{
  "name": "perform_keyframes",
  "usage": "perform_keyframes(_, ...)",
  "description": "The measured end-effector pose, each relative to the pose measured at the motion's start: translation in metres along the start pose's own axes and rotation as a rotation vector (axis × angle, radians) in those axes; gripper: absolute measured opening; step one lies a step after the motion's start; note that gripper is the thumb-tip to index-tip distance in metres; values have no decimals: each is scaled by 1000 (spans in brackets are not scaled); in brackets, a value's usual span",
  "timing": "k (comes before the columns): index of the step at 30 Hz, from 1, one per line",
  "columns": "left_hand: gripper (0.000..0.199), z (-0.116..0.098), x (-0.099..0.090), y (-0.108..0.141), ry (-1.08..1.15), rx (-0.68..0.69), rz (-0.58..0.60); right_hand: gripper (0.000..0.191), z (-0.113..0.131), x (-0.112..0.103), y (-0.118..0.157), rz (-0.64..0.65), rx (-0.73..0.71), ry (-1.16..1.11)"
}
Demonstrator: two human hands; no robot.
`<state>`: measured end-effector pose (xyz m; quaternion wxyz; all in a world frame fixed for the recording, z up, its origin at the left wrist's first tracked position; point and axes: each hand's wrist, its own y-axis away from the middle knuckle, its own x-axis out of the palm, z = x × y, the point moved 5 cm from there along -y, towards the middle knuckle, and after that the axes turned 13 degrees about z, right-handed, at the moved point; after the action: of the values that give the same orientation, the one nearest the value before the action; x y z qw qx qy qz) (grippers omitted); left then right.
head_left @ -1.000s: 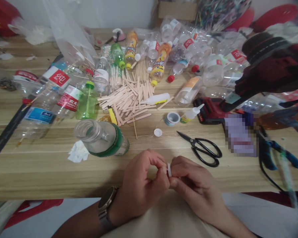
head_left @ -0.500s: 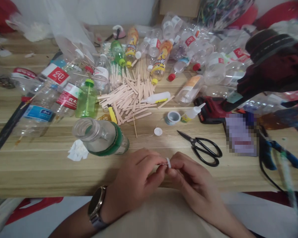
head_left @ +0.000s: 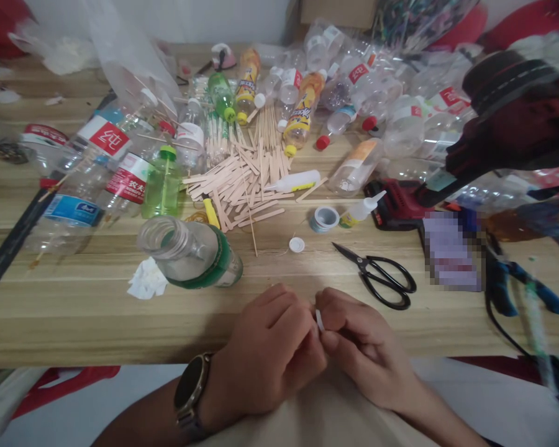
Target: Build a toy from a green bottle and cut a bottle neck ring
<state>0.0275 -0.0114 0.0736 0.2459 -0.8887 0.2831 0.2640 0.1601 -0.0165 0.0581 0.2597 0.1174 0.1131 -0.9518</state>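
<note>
Near the table's front edge, my right hand (head_left: 368,347) pinches a small white bottle cap (head_left: 320,321), seen edge-on, between thumb and fingers. My left hand (head_left: 274,347), a watch on its wrist, is closed against the cap's left side. A thin string showed between its fingers and the cap a moment ago; those fingers now hide it. A second white cap (head_left: 297,244) with a bit of string lies beyond my hands. Black-handled scissors (head_left: 377,273) lie to the right. An uncapped bottle with a green band (head_left: 200,257) leans at the left, beside a crumpled tissue (head_left: 147,277).
Wooden sticks (head_left: 242,180) are heaped mid-table, near a glue bottle (head_left: 363,208) and a small grey-blue cup (head_left: 325,219). Plastic bottles crowd the back and the left, including a green one (head_left: 161,183). A red-black power tool (head_left: 400,205) and pliers (head_left: 517,285) stand at right.
My left hand has rolled over and closed more, moving slightly right and down. The cap has shifted a little lower, and the string is no longer visible.
</note>
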Motion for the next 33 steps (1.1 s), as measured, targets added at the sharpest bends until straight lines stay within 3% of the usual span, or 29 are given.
perform_keyframes(8,16,1,2,0,99,-2,-63,27,2,2,3,-37,-63,5)
perform_keyframes(13,16,18,0,5,175,-165,-179,30,6,10,7,53,-115,-80)
perform_keyframes(16,14,26,1,9,285,-196,-225,33,4,3,7,-56,-146,-156)
perform_keyframes(19,13,29,0,10,369,-196,-260,36,-3,-3,5,-100,-54,-100)
perform_keyframes(26,17,21,-3,6,291,-100,-151,45,-12,1,-6,46,280,6)
perform_keyframes(31,16,27,3,5,635,-149,-85,37,-15,13,-8,258,391,-252)
perform_keyframes(33,19,27,5,3,758,-170,-43,34,-15,14,-7,286,383,-265)
